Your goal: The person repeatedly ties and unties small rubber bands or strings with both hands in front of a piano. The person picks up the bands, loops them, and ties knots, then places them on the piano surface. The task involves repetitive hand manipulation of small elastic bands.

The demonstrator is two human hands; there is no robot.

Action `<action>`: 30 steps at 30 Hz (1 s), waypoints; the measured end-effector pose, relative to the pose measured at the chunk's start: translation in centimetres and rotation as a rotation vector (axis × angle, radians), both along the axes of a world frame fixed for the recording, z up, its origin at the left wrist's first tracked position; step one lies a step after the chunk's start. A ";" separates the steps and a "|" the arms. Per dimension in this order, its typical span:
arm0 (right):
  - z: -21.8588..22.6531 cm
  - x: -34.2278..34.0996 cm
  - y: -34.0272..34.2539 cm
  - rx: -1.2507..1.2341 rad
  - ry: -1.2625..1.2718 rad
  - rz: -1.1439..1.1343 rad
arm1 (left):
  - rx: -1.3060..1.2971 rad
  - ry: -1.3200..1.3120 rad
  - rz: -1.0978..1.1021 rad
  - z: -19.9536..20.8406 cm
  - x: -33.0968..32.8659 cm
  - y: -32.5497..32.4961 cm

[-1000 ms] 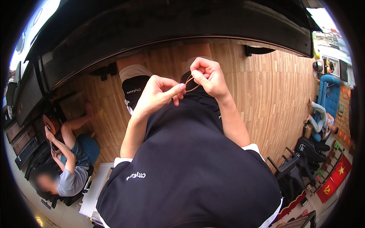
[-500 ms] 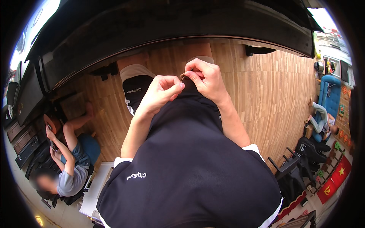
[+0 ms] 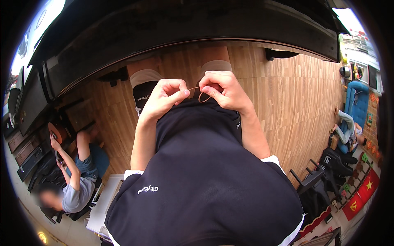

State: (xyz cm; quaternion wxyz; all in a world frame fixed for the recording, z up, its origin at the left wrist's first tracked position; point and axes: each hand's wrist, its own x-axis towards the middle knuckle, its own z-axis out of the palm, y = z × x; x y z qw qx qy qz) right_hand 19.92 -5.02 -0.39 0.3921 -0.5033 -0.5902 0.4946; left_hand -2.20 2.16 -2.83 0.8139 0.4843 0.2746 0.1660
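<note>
We find the string (image 3: 194, 87) stretched between left hand (image 3: 167, 97) and right hand (image 3: 226, 92), fingers pinched on it at each side; loop (image 3: 200, 97) formed at right, nothing visibly tied.

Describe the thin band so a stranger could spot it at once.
Find the dark shirt filling the lower middle, then go up to the left hand and right hand. The thin band runs between them, curving into a loop beside the right hand. Its slim, light-brown line sets it apart from hands and shirt.
</note>
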 end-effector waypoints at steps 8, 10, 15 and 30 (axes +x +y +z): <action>-0.5 -0.6 -0.4 0.000 0.235 -0.166 | 0.096 -0.045 0.015 -0.7 1.3 -0.6; -0.7 -0.8 -0.4 0.062 0.224 -0.202 | 0.056 -0.075 0.017 -0.9 1.6 -0.9; -1.0 -0.5 -0.5 0.133 0.221 -0.107 | -0.179 -0.079 -0.056 -0.5 1.4 -1.2; -1.3 -0.5 -0.7 0.096 0.163 -0.176 | -0.168 -0.015 -0.062 -0.6 2.8 -2.3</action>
